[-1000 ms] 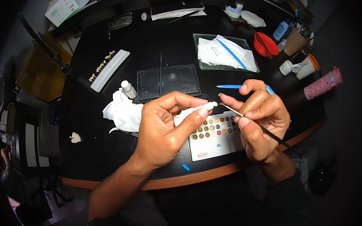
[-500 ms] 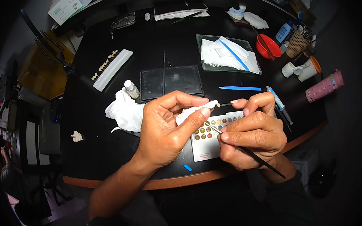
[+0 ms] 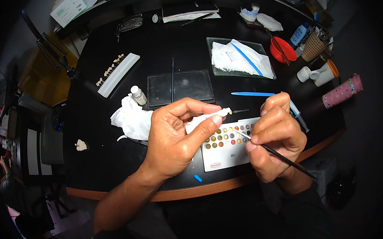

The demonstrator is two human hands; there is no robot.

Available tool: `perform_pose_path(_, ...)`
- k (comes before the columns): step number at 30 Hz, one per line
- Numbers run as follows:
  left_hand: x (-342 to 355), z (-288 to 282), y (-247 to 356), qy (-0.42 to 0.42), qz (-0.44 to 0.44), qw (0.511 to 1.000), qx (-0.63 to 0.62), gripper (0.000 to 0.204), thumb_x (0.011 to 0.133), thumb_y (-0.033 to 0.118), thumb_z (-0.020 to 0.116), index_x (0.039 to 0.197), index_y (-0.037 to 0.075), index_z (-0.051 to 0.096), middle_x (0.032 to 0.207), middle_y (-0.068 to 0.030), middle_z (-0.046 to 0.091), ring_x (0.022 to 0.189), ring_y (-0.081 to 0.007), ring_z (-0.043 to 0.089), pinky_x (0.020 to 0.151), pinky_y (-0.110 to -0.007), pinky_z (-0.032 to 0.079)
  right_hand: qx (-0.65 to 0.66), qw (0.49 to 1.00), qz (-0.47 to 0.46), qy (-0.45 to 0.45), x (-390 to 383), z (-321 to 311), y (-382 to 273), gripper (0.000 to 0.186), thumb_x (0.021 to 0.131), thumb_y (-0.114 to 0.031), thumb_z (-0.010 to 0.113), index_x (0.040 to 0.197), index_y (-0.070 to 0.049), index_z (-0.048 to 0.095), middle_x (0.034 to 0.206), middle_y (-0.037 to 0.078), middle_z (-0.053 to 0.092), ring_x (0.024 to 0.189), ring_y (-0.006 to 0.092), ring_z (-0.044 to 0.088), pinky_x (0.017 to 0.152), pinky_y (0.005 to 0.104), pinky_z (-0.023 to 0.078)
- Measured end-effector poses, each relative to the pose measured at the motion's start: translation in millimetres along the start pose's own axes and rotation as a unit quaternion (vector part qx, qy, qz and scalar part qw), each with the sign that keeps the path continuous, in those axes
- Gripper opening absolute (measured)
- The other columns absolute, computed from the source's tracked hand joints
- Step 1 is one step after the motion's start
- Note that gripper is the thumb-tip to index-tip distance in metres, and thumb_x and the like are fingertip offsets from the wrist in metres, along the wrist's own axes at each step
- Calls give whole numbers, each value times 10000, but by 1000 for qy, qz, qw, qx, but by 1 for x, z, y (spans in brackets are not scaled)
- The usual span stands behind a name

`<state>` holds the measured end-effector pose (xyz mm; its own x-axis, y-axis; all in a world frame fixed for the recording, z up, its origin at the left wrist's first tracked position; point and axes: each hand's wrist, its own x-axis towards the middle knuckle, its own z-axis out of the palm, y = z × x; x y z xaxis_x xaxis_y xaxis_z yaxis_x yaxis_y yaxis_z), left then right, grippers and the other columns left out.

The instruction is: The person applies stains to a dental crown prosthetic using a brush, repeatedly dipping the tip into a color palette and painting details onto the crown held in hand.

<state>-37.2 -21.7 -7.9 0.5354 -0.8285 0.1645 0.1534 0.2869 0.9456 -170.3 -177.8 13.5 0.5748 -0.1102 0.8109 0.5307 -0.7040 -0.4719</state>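
Note:
My left hand (image 3: 171,142) is closed around a small white dental cast (image 3: 195,121), thumb in front and fingers behind. A tooth-like tip of the cast sticks out to the right, past the fingertips. Pinched in my right hand (image 3: 281,136) is a thin paintbrush (image 3: 288,161) with a dark handle. Its fine tip points up and left, over a white palette (image 3: 239,158) with rows of small coloured dots. Part of the palette is hidden behind both hands. The brush tip is apart from the cast; whether it touches a dot I cannot tell.
A dark square slab (image 3: 189,86) with a brush across it lies beyond my hands. Left are a small bottle (image 3: 139,95), crumpled tissue (image 3: 133,120) and a tooth shade guide (image 3: 119,75). Right are a glass plate (image 3: 267,74), red bowl (image 3: 282,50) and pink bottle (image 3: 342,91).
My right hand has drawn back to the right with the paintbrush, its tip leaving the cast area for the palette. More palette dots now show. My left hand stays put.

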Motion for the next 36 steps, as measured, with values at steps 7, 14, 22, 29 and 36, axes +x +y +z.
perform_pose_path(7,0,-2,-1,-15,-4,1000,12,161,911,1,650,1064,-49,645,985,-127,696,946,-125,651,863,-244,500,237,957,146,81,-10,9,15,120,768,10,622,876,14,571,840,125,573,1014,223,528,886,398,552)
perform_pose_path(14,0,-1,1,-26,5,999,29,147,895,9,660,1034,-37,659,967,-112,688,916,-113,636,833,-239,485,347,919,170,79,-12,10,16,139,775,53,559,910,38,527,840,142,555,1121,292,543,956,589,535)
perform_pose_path(22,-2,1,2,-39,23,999,17,139,880,2,674,1016,-24,672,971,-114,692,914,-116,638,838,-254,486,416,879,209,101,-11,11,13,119,727,69,487,827,4,498,727,112,519,1088,288,560,908,604,562)
perform_pose_path(29,-1,1,5,-47,13,999,16,122,882,7,673,1001,-19,672,970,-120,702,921,-125,644,850,-268,488,397,892,194,95,-10,10,11,134,714,84,487,809,-8,503,719,111,533,1041,270,565,904,602,565)
perform_pose_path(36,-1,0,3,-46,5,999,23,114,887,12,666,995,-26,673,963,-139,710,927,-142,656,867,-279,488,387,891,213,109,-13,10,11,127,714,74,507,794,-26,506,696,104,540,951,224,554,897,511,595)
